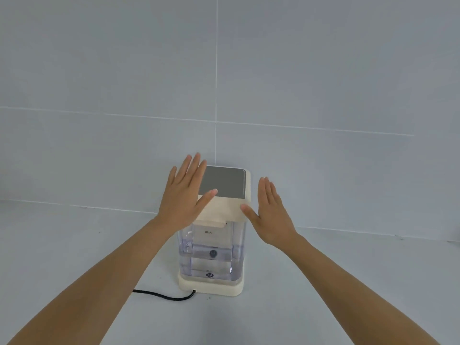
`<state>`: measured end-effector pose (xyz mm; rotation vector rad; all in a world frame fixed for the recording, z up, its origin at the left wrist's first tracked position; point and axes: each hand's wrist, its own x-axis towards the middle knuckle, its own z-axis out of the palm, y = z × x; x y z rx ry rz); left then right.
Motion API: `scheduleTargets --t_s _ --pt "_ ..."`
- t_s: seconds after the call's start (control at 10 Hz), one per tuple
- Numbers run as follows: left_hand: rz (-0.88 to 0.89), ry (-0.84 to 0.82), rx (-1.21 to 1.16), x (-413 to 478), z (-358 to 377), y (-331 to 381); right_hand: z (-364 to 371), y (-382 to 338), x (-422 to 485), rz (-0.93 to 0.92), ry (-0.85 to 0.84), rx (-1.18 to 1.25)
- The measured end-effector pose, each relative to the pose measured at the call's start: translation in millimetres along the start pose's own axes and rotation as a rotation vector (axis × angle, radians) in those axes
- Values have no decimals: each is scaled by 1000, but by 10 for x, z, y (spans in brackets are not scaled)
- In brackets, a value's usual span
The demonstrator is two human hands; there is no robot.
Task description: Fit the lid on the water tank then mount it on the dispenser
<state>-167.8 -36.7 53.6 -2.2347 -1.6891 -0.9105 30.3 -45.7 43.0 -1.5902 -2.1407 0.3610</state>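
A cream water dispenser (224,181) with a grey top panel stands upright against the tiled wall. A clear water tank (211,255) sits on its cream base (211,287), on the side facing me. A cream lid (221,210) covers the tank's top. My left hand (185,195) is open and flat at the dispenser's left side, its thumb lying over the lid's edge. My right hand (271,212) is open at the right side, thumb tip touching the lid's corner. Neither hand grips anything.
A black power cord (164,296) runs from the base's front left across the pale countertop and under my left forearm. The grey tiled wall stands directly behind the dispenser.
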Motion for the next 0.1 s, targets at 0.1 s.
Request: scheduleTargets --t_s 0.1 --pt "131 41 133 218 -120 171 -291 -76 67 -46 101 -112"
